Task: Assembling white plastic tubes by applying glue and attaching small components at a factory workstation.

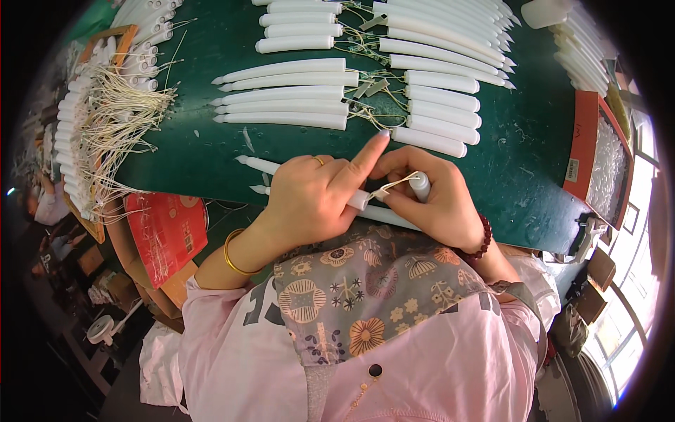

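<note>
My left hand (316,197) grips a long white tapered candle-shaped shell (260,166) that lies across the near edge of the green table (190,155); its index finger points up and to the right. My right hand (436,197) holds a short white tube (420,185) upright between its fingers. Thin pale wires (394,186) run from that tube toward the shell's open end. A second tapered shell (383,216) lies under both hands at the table edge.
Rows of white tapered shells (288,95) and short white tubes (439,116) fill the table's middle and far side. A bundle of wired tubes (105,112) lies at the left. A red box of white parts (605,155) stands on the right, a red bag (169,228) below left.
</note>
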The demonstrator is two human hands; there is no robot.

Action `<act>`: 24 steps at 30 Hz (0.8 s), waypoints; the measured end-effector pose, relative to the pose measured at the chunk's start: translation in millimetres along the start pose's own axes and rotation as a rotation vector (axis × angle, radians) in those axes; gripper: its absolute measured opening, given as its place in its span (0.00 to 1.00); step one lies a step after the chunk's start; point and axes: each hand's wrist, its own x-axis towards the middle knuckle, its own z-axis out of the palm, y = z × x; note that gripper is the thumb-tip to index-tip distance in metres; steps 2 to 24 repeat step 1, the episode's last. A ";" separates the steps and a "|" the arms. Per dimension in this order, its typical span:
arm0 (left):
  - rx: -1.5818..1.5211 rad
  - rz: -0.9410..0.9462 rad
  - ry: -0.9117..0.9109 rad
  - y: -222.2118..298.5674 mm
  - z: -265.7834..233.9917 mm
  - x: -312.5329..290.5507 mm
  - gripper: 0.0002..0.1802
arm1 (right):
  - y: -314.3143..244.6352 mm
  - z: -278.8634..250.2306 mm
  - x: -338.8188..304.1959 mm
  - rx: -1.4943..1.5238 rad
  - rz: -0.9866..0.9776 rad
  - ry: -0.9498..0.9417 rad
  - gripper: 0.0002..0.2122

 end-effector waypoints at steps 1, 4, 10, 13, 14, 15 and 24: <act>0.023 -0.029 0.001 0.1 -1.1 0.2 0.44 | -0.1 0.8 0.3 0.001 -0.001 -0.002 0.15; 0.023 -0.029 0.001 0.1 -1.1 0.2 0.44 | -0.1 0.8 0.3 0.001 -0.001 -0.002 0.15; 0.023 -0.029 0.001 0.1 -1.1 0.2 0.44 | -0.1 0.8 0.3 0.001 -0.001 -0.002 0.15; 0.023 -0.029 0.001 0.1 -1.1 0.2 0.44 | -0.1 0.8 0.3 0.001 -0.001 -0.002 0.15; 0.023 -0.029 0.001 0.1 -1.1 0.2 0.44 | -0.1 0.8 0.3 0.001 -0.001 -0.002 0.15; 0.023 -0.029 0.001 0.1 -1.1 0.2 0.44 | -0.1 0.8 0.3 0.001 -0.001 -0.002 0.15; 0.023 -0.029 0.001 0.1 -1.1 0.2 0.44 | -0.1 0.8 0.3 0.001 -0.001 -0.002 0.15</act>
